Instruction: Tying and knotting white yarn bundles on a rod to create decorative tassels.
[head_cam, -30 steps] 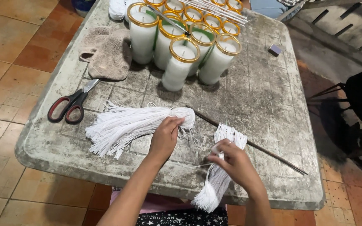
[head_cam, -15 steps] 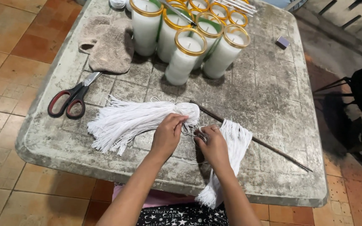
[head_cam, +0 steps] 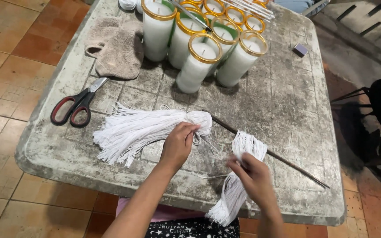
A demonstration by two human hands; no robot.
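At a weathered stone table [head_cam: 287, 110], a person's left hand [head_cam: 178, 145] closes over the knotted end of a large bundle of white string [head_cam: 133, 130], its loose cut ends fanning toward the table's left edge. The right hand [head_cam: 254, 176] grips a smaller white string bundle [head_cam: 234, 189] that drapes over the near edge. A thin dark stick [head_cam: 287, 161] lies between them. Red-handled scissors [head_cam: 73, 108] sit near the left edge; tall white glass candles [head_cam: 199, 61] crowd the far side beside a beige cloth [head_cam: 115, 48].
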